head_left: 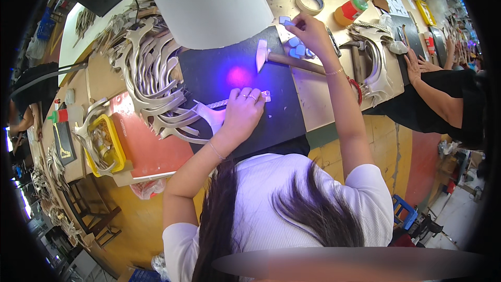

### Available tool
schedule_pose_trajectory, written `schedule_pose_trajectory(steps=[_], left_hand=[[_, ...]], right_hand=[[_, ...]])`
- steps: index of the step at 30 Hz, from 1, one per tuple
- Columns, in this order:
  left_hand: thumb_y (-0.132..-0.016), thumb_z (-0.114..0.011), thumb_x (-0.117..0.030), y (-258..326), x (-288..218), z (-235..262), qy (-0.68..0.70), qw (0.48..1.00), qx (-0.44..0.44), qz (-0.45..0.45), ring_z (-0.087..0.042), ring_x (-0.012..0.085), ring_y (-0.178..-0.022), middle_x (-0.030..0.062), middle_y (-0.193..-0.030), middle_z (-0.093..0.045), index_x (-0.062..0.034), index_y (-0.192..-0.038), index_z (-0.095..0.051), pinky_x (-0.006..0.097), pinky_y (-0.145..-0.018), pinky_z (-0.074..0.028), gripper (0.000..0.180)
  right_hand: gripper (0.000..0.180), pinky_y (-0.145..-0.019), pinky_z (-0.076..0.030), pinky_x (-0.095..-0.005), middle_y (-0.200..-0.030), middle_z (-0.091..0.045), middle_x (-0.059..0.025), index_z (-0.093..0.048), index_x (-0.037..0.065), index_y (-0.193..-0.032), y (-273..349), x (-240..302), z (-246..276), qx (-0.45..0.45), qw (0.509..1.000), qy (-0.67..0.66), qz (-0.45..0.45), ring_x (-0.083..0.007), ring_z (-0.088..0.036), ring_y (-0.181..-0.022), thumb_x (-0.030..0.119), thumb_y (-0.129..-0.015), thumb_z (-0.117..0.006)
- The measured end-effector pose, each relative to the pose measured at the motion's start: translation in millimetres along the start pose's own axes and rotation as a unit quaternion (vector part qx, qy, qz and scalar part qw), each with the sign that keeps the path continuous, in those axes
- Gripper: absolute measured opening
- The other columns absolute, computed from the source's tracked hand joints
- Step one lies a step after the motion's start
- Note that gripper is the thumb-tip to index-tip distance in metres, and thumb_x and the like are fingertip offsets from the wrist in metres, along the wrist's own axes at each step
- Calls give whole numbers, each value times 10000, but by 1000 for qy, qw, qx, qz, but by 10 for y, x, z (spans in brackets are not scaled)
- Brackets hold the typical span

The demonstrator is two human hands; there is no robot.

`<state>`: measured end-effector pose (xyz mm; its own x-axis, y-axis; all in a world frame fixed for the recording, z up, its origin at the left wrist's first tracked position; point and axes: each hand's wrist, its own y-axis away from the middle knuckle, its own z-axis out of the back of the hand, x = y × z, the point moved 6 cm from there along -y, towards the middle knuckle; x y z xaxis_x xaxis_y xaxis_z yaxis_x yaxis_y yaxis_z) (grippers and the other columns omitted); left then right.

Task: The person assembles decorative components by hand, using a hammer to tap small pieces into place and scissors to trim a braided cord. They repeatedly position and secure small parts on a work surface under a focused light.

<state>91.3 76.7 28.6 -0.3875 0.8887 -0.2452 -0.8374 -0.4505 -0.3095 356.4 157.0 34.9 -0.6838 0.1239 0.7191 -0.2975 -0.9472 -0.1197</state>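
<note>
My left hand (242,113) is closed around a silver metal piece (210,117) with a flared, forked end, low over the dark mat (284,120). A small clear-looking end (266,96) sticks out past my fingers. Up and to the right, my right hand (311,32) pinches a small pale-blue block (285,21). Several similar blue pieces (299,49) lie just below that hand. A hammer (262,55) rests between my hands, its wooden handle running under my right forearm. Beside the hammer head, a violet light spot (240,76) glows on the mat.
A big white cylinder (209,5) hangs over the mat's far side. Curved silver pieces (151,78) are heaped at left, near a yellow basket (121,149). A tape roll (309,2) and green-capped bottle (348,12) stand at far right; another person's hands (415,68) work beyond.
</note>
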Motion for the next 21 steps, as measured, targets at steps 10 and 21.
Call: schedule_pose_trajectory(steps=[10, 21], left_hand=[[-849, -710, -143, -34, 41, 38, 14, 1000, 8, -24, -604, 216, -936, 48, -949, -626, -53, -990, -694, 407, -835, -434, 168], [-851, -632, -132, -68, 33, 97, 25, 999, -5, -44, -590, 208, -905, 47, -890, -592, -45, -968, -689, 386, -809, -429, 157]], right_hand=[[163, -685, -495, -229, -824, -632, -7, -561, 17, -916, 1216, 423, -281, 190, 967, -165, -26, -69, -577, -725, 35, -873, -717], [140, -741, -541, -350, -864, -712, -107, -721, 43, -934, 1456, 622, -447, 186, 979, -87, 10, -255, -695, -800, 138, -839, -758]])
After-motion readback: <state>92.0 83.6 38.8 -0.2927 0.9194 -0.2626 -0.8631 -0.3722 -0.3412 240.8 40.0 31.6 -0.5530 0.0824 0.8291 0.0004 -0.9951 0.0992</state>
